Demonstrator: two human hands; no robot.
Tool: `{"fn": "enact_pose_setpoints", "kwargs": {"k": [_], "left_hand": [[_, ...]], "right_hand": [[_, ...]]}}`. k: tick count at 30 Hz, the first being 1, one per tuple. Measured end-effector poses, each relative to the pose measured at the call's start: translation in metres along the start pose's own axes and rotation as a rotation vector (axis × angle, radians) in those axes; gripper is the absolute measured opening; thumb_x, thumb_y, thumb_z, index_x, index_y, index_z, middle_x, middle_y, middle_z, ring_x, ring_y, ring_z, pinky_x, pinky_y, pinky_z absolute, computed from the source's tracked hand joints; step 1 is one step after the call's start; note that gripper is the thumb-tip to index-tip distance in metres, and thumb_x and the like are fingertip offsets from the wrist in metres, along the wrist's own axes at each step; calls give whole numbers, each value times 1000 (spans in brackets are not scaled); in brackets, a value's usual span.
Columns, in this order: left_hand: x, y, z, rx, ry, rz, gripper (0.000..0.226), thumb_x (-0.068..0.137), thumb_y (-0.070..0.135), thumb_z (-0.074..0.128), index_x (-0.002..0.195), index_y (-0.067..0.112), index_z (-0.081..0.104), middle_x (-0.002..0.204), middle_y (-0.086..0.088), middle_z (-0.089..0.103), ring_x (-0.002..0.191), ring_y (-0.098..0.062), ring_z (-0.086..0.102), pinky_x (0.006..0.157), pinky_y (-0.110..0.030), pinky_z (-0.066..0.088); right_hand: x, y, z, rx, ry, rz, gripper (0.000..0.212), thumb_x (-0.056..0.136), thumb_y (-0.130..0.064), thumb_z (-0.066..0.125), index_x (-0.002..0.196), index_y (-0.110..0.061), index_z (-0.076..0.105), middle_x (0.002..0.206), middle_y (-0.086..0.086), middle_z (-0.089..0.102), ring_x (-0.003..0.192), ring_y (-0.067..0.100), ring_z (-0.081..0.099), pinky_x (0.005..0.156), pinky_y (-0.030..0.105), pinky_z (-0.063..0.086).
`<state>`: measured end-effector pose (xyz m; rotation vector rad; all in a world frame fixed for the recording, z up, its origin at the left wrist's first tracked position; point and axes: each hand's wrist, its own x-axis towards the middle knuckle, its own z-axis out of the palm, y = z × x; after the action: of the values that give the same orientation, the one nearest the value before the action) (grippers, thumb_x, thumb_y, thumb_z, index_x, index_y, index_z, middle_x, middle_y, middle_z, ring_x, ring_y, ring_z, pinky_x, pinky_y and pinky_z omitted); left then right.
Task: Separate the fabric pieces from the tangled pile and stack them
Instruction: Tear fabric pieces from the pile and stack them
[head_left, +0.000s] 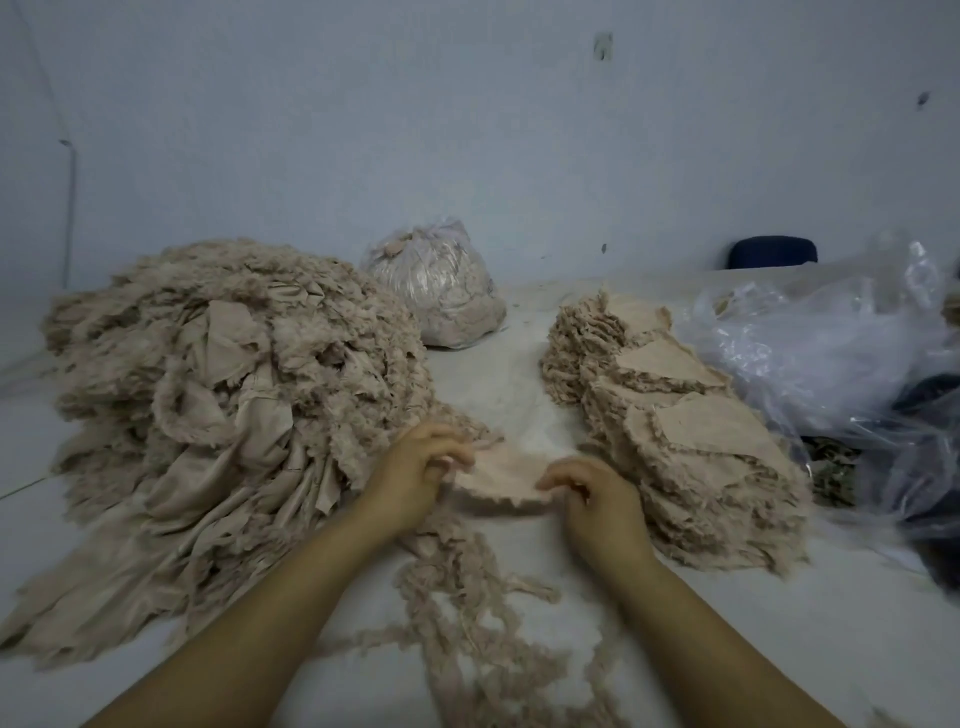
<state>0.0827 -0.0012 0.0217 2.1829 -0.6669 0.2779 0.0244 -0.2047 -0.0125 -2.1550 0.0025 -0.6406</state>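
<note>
Two hands pinch one pale fabric piece (496, 478) between them, the left hand (415, 467) at its left edge, the right hand (592, 499) at its right, low over the table (493, 374). Left lies the tangled pile (208, 395); right, the stack (675, 415), with frayed strips (467, 597) nearer.

Tangled pile (218, 395) lies left, stack (675, 415) right, tied bag (441, 291) behind between them.

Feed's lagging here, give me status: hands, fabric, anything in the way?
Left hand and right hand pinch one fabric piece. Tangled pile left, stack right. Loose frayed threads underneath.
</note>
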Motion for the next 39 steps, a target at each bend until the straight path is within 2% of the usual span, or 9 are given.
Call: {"fn": "enact_pose_setpoints", "kwargs": {"k": [6, 8, 10, 13, 16, 24, 31, 36, 39], "left_hand": [[-35, -19, 9, 209, 476, -258, 19, 80, 1, 62, 95, 8, 53, 104, -10, 46, 103, -33, 46, 82, -34, 37], [-39, -20, 12, 175, 467, -488, 57, 75, 21, 76, 118, 7, 43, 124, -18, 38, 118, -34, 36, 94, -40, 34], [-39, -19, 11, -16, 393, -695, 87, 70, 24, 81, 136, 7, 27, 140, -20, 25, 128, -34, 29, 104, -41, 32], [-34, -18, 11, -441, 421, -762, 76, 76, -3, 68, 137, 7, 23, 135, -17, 39, 115, -34, 48, 92, -43, 48], [-35, -16, 9, -924, 328, -833, 43, 78, -12, 54, 121, -4, 49, 101, -19, 63, 79, -31, 63, 60, -35, 54], [-41, -5, 8, -1475, -206, -767, 34, 58, 1, 39, 82, -10, 62, 82, -23, 62, 74, -36, 63, 74, -42, 56], [-37, -8, 12, -1340, 150, -697, 24, 91, 20, 56, 100, 3, 68, 96, -19, 72, 84, -31, 71, 60, -38, 58], [-34, -25, 0, -1318, 492, -758, 35, 98, 30, 44, 66, 15, 43, 39, 5, 42, 26, -4, 30, 27, -11, 23], [-40, -26, 0, -1218, 347, -667, 28, 87, 40, 58, 89, 12, 60, 68, -1, 61, 45, -8, 42, 33, -16, 34]], "right_hand": [[-2, 1, 0, -377, -72, 15, 41, 83, 8, 47, 98, -17, 76, 114, -1, 64, 115, 22, 48, 98, 26, 36], [-9, -9, 4, -224, -95, -37, 37, 87, 4, 47, 105, -16, 73, 112, 1, 65, 110, 20, 54, 94, 22, 40], [-21, -20, 12, -112, -368, -104, 30, 94, -14, 53, 121, -19, 66, 120, 0, 61, 112, 14, 54, 100, 23, 40], [-31, -29, 25, -130, -714, -256, 29, 91, -36, 64, 109, -15, 72, 108, 2, 66, 98, 13, 57, 90, 28, 45], [-31, -31, 28, 44, -554, -94, 40, 92, -39, 61, 71, -5, 66, 68, 8, 61, 63, 18, 56, 64, 30, 46], [-25, -43, 43, 566, -586, 400, 22, 86, -44, 66, 80, -23, 62, 59, 2, 59, 46, 13, 49, 42, 23, 36], [-30, -36, 42, 763, -525, 291, 33, 87, -8, 67, 61, -20, 51, 59, -2, 49, 53, 11, 47, 52, 23, 39], [-25, -35, 29, 871, -413, 315, 51, 84, 6, 59, 48, -24, 40, 55, -2, 34, 52, 13, 32, 51, 26, 28], [-21, -29, 23, 960, -353, 378, 41, 80, 0, 64, 54, -19, 38, 61, 5, 34, 56, 17, 35, 53, 29, 30]]}}
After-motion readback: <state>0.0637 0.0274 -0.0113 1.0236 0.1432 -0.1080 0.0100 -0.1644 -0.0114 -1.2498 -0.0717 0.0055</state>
